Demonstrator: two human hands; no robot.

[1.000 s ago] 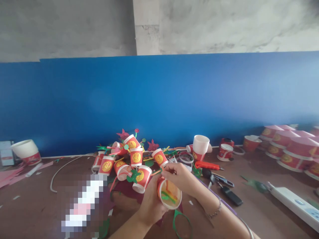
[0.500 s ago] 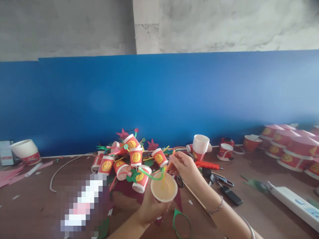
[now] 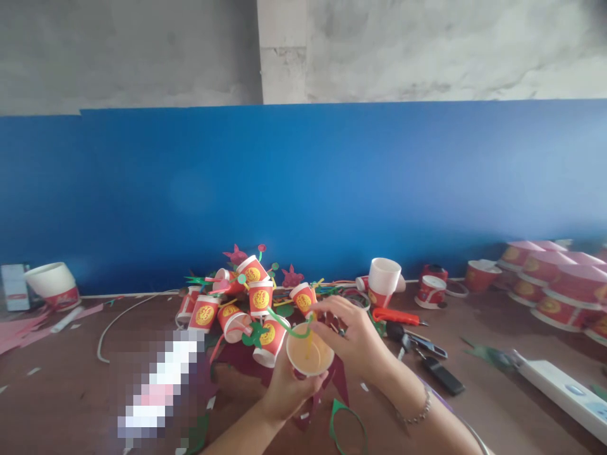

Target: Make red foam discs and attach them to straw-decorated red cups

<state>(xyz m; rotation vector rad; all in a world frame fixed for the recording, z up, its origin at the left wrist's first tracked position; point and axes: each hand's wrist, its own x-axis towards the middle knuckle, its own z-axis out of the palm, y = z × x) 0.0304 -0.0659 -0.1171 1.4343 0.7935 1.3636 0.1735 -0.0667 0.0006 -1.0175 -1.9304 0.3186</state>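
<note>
While my left hand [image 3: 290,387] grasps the cup [image 3: 318,363] at lower centre, my right hand [image 3: 355,332] meets the green straw [image 3: 285,327], whether gripping I cannot tell; I judge straw fitting, next needing gentle adjustment.

Light: medium, diffuse, brighter rightward | Glare: hazy sheen, right end of smooth blue wall panel [image 3: 341,189] | Shade: rough grey concrete wall [image 3: 165,54], left part | Blur: pink-topped red paper cups [image 3: 564,306], right edge | Distortion: wide-angle stretch, sides | Pixelation: coarse blocks, brown tabletop [image 3: 71,404], lower left
</note>
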